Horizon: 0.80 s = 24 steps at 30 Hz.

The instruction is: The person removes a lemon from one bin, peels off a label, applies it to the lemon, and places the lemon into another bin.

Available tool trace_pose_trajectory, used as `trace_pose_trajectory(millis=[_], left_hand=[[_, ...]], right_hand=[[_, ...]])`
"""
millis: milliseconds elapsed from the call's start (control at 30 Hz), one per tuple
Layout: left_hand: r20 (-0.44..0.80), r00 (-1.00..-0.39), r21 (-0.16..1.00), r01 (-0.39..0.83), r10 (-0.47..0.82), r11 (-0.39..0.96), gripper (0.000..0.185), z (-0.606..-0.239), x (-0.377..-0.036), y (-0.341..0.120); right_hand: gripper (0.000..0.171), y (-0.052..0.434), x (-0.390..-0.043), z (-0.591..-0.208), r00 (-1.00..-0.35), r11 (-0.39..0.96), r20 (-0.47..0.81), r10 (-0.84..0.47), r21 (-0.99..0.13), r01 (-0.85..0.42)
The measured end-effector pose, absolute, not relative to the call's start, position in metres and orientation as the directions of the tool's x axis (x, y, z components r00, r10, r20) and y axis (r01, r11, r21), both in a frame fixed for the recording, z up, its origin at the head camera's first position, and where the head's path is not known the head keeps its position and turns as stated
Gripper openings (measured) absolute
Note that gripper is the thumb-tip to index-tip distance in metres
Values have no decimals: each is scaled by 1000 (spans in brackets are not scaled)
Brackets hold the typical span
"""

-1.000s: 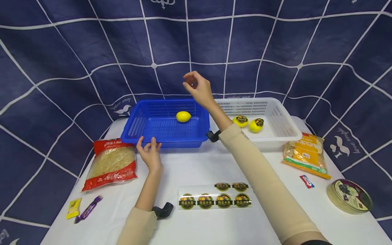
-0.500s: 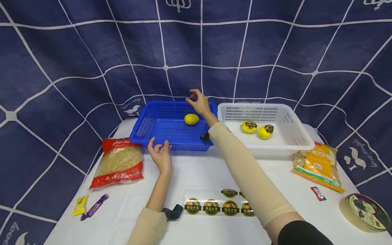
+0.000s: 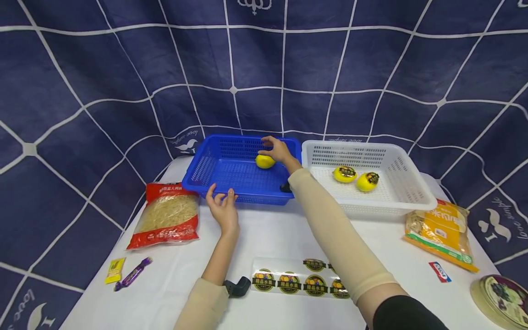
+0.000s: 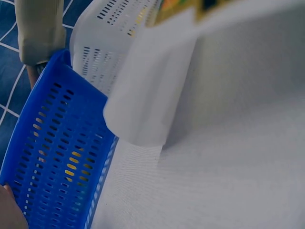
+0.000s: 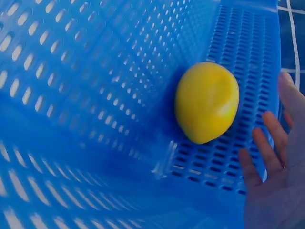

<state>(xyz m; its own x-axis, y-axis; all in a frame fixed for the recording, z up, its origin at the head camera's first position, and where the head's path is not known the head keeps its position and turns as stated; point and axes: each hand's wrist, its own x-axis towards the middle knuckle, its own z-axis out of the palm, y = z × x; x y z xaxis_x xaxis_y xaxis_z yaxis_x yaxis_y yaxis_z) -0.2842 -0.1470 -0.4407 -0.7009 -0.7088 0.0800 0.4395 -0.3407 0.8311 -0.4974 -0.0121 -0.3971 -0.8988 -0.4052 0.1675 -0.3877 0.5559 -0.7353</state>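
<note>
A plain yellow lemon [image 5: 207,102] lies in the blue basket [image 3: 231,176], toward its back right. Over that basket my right hand [image 3: 278,150] is just above the lemon, fingers spread; in the right wrist view the hand [image 5: 279,162] is apart from it. At the basket's front wall, my left hand [image 3: 224,211] touches the rim with relaxed fingers; only a sliver of the hand [image 4: 10,210] shows in the left wrist view. The white basket [image 3: 396,206] stands to the right, holding a lemon [image 3: 344,174] and another lemon [image 3: 367,182], each with a dark round sticker.
A sheet of round fruit stickers [image 3: 288,282] lies in front, partly under my right forearm. Left are a red food bag [image 3: 169,215], a yellow packet [image 3: 114,270] and a purple candy [image 3: 134,273]. Right are an orange bag [image 3: 441,231], a small red-blue packet [image 3: 440,272] and a round tin [image 3: 501,298].
My right hand has come down from above the basket's back edge to the lemon inside. My left hand stays at the front rim. The whole head view has shifted, moving objects rightward.
</note>
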Motion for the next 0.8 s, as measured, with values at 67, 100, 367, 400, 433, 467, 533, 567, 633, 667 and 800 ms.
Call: trace_pose_trajectory(millis=[67,100,367,400,433,467,533,567,633,667,800], left_hand=[[78,-704,833,435,-706,-341,53,-441,-284,-147],[75,-708,834,430,-702,-345,53,-440,-283,-146],[84,-716,837,428,-693,-341,54,-442,-283,-148],[86,-714,837,430,-695,-338,54,-444,-284,-149],[87,-710,837,432,-699,-335,54,-445,-285,-148],[86,-706,838,433,-703,-332,54,-446,-285,-148],[84,-695,838,437,-714,-327,52,-447,-286,-148],[82,-691,838,438,-718,-326,51,-448,-286,-148],[77,-684,842,434,-725,-320,50,-448,-286,-147],[76,-681,844,433,-728,-317,49,-448,-286,-146],[81,-678,854,425,-730,-300,48,-447,-284,-146]], right_hand=[[54,-8,-498,-403,-896,566,149,-418,-729,-385],[55,-7,-498,-406,-895,570,136,-425,-728,-381],[67,-6,-500,-410,-868,663,11,-496,-641,-387],[67,-6,-500,-410,-864,675,-4,-504,-626,-391],[67,-6,-499,-410,-858,684,-17,-513,-613,-396],[66,-6,-499,-410,-853,691,-31,-520,-603,-400],[62,-6,-499,-411,-846,704,-65,-529,-590,-394],[59,-6,-499,-411,-844,708,-80,-531,-588,-390],[55,-7,-499,-412,-837,712,-112,-536,-592,-377],[54,-7,-500,-412,-833,713,-128,-539,-595,-370],[51,-8,-501,-414,-802,692,-151,-578,-612,-383]])
